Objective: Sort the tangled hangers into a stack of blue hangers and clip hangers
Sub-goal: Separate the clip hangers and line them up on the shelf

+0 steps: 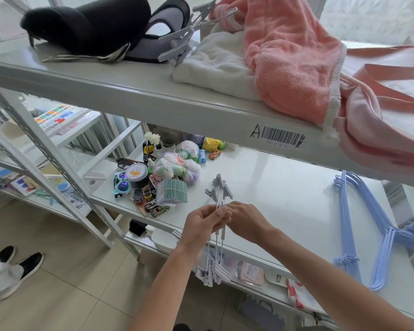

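Both bare forearms reach in from below; left hand (204, 222) and right hand (245, 222) meet over the front edge of the white metal shelf (285, 199), each pinching the thin metal rods of a bundle of grey plastic clip hangers (217, 225). Bundle stands roughly upright between the two hands, clips sticking up above the fingers and more clips hanging below the wrists, past the shelf edge. Well right of the right hand, stack of pale blue wire hangers (359, 225) lies flat on the same shelf. Left of and beyond the left hand, pile of small toys and sunglasses (153, 177). Upper shelf, far above both hands: pink terry towel (294, 56), more grey clip hangers (179, 44) just beside it.
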